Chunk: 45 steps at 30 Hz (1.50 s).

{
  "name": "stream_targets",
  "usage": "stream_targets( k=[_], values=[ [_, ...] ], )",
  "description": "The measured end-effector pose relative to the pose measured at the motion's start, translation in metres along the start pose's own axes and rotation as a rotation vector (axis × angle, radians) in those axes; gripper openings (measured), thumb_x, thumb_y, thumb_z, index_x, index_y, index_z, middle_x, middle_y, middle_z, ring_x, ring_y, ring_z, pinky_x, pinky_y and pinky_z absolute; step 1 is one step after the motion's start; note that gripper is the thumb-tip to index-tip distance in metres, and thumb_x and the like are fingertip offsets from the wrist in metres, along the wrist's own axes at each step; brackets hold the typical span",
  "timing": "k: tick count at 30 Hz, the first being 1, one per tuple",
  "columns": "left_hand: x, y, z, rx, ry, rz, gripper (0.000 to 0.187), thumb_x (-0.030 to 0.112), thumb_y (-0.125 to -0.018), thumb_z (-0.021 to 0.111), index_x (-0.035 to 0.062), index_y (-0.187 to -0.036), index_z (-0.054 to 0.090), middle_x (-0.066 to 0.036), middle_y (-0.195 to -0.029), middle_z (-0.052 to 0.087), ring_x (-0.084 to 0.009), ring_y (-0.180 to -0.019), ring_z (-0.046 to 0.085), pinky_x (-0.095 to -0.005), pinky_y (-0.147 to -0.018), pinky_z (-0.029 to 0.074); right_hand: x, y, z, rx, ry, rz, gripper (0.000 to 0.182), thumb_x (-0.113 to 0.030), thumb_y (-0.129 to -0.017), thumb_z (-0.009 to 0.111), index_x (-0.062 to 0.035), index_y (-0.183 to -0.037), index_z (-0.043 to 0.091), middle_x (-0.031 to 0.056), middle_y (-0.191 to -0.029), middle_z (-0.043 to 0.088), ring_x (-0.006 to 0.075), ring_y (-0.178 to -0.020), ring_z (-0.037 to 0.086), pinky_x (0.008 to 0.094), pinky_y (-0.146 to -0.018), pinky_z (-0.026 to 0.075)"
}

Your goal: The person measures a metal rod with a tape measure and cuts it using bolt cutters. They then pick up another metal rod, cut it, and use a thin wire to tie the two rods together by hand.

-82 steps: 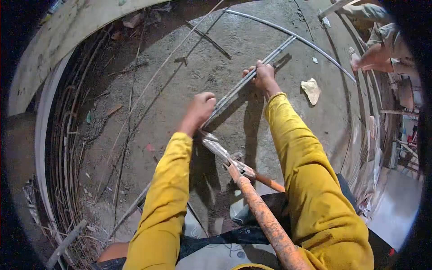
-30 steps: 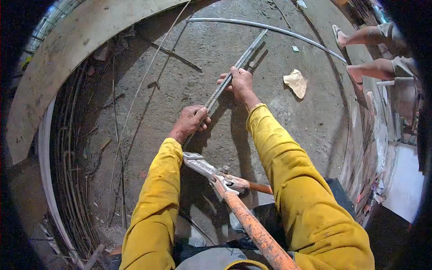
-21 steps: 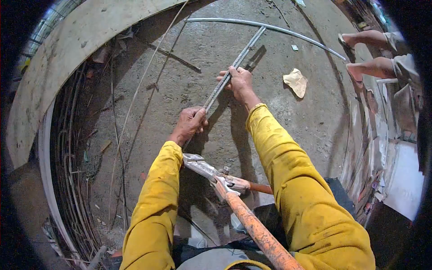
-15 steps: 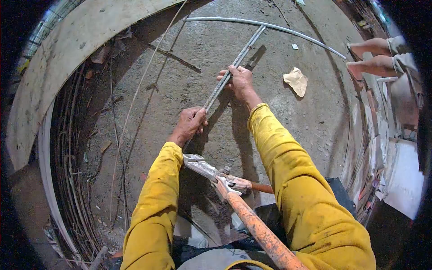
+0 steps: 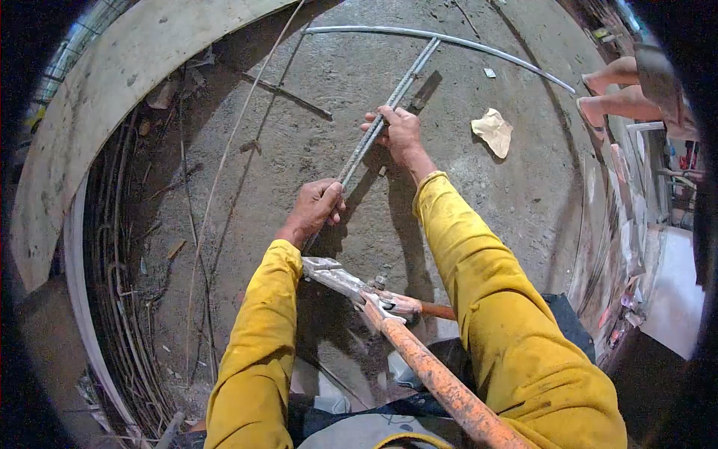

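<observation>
Two thin steel bars (image 5: 411, 75) lie side by side, slanting from upper right to lower left. My left hand (image 5: 317, 208) is closed round their lower part. Further up, my right hand (image 5: 398, 135) grips the same bars, thumb on top and some fingers sticking out to the left. The bars' far end meets a long curved-looking pale pipe (image 5: 479, 45) on the floor. Below my left hand, a bolt cutter (image 5: 415, 352) with orange handles leans up towards me, its grey head close to my left wrist. My left sleeve partly hides the bars' near end.
Several long rods (image 5: 120, 299) lie along the left, beside a curved board (image 5: 97, 112). A torn paper piece (image 5: 493, 134) is on the concrete floor (image 5: 464, 194). At the upper right, another person's bare legs (image 5: 617, 90) show. A white panel (image 5: 673, 292) stands at the right.
The other person's legs and clothing have shifted slightly at the right. My hands stay on the bars in nearly the same place.
</observation>
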<state>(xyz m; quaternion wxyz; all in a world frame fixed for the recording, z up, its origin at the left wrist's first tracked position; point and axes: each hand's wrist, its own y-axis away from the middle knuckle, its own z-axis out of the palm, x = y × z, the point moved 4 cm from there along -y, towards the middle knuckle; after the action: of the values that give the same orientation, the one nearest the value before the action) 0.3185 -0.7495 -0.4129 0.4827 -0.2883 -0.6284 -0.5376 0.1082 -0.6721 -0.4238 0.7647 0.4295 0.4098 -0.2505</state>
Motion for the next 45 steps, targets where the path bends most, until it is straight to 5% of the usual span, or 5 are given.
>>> stream_targets(
  k=[18,25,32,36,45],
  values=[
    [-0.014,0.0,0.0,0.04,-0.179,0.002,0.033,0.03,-0.096,0.039,0.0052,-0.075,0.047,-0.002,-0.065,0.044,-0.0132,-0.054,0.04,-0.0298,-0.05,0.036,-0.01,-0.005,-0.004,-0.064,0.038,0.117,0.02,-0.02,-0.093,0.05,-0.0005,-0.094,0.054,0.0126,-0.088,0.065,0.0244,-0.073,0.066,0.0376,-0.062,0.055],
    [-0.015,-0.008,-0.001,0.088,-0.289,0.205,0.033,0.028,-0.093,0.04,0.0036,-0.073,0.048,-0.006,-0.064,0.043,-0.0178,-0.058,0.041,-0.0334,-0.056,0.037,-0.095,0.027,0.02,-0.474,1.881,-0.244,0.049,-0.041,-0.089,0.05,0.0057,-0.08,0.063,0.0253,-0.079,0.063,0.0395,-0.077,0.062,0.0457,-0.069,0.049],
    [-0.006,-0.003,-0.001,0.126,-0.42,0.424,0.033,0.027,-0.092,0.04,0.0017,-0.073,0.046,-0.009,-0.063,0.043,-0.0207,-0.06,0.043,-0.0362,-0.059,0.038,-0.216,0.295,0.078,-1.256,0.55,0.233,0.034,-0.024,-0.082,0.064,-0.0034,-0.108,0.059,0.0071,-0.083,0.064,0.0238,-0.08,0.062,0.0396,-0.077,0.049],
    [-0.013,-0.002,-0.003,0.109,-0.308,0.24,0.033,0.026,-0.092,0.04,0.0013,-0.073,0.047,-0.009,-0.064,0.044,-0.0204,-0.061,0.044,-0.0357,-0.06,0.038,-0.279,0.372,0.08,-1.981,0.348,-0.301,0.03,-0.037,-0.094,0.044,-0.0186,-0.114,0.058,-0.0029,-0.103,0.066,0.0145,-0.095,0.062,0.044,-0.089,0.04],
    [-0.018,-0.007,-0.002,0.095,-0.308,0.31,0.033,0.028,-0.093,0.041,0.0034,-0.072,0.048,-0.001,-0.061,0.042,-0.0128,-0.057,0.042,-0.0306,-0.053,0.037,-0.299,0.417,0.035,-1.786,0.528,-0.654,0.03,-0.036,-0.093,0.049,-0.0226,-0.118,0.057,-0.0046,-0.104,0.066,0.0126,-0.1,0.061,0.0434,-0.095,0.035]
  ],
)
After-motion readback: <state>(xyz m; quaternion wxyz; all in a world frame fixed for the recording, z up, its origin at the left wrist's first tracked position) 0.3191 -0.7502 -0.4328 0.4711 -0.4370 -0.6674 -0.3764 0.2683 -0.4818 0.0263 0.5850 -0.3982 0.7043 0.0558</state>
